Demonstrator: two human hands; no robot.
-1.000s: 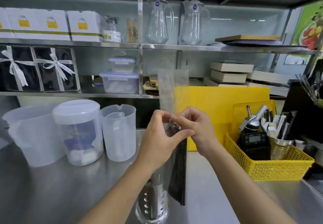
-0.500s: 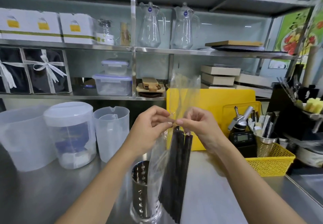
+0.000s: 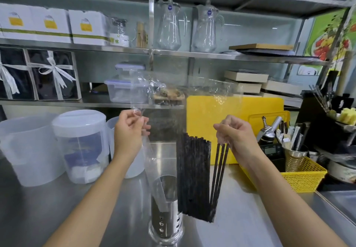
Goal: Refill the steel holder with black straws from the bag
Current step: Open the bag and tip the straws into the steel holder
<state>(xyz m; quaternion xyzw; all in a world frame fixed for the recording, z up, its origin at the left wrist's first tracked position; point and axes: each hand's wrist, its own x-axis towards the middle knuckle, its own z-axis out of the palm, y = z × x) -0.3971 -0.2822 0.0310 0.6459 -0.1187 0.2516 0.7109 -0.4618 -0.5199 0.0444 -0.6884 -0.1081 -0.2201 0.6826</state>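
Note:
A clear plastic bag [image 3: 210,90] hangs stretched wide between my two hands above the counter. My left hand [image 3: 130,131] pinches its left edge and my right hand [image 3: 236,138] pinches its right edge. Inside the bag a bundle of black straws [image 3: 193,177] hangs upright, with a few straws [image 3: 218,173] leaning apart below my right hand. The perforated steel holder [image 3: 165,225] stands on the steel counter directly below, just left of the straws' lower ends. A flap of the bag dips into the holder's mouth.
Translucent plastic jugs [image 3: 79,144] stand at the left. A yellow cutting board [image 3: 235,115] leans at the back, and a yellow basket [image 3: 302,175] with tools sits at the right. Shelves with glass pitchers [image 3: 170,25] and boxes run behind. A sink edge [image 3: 339,202] lies far right.
My hands have pulled apart, left going left and right going right, spreading the bag's mouth open. The straws now hang more exposed between them.

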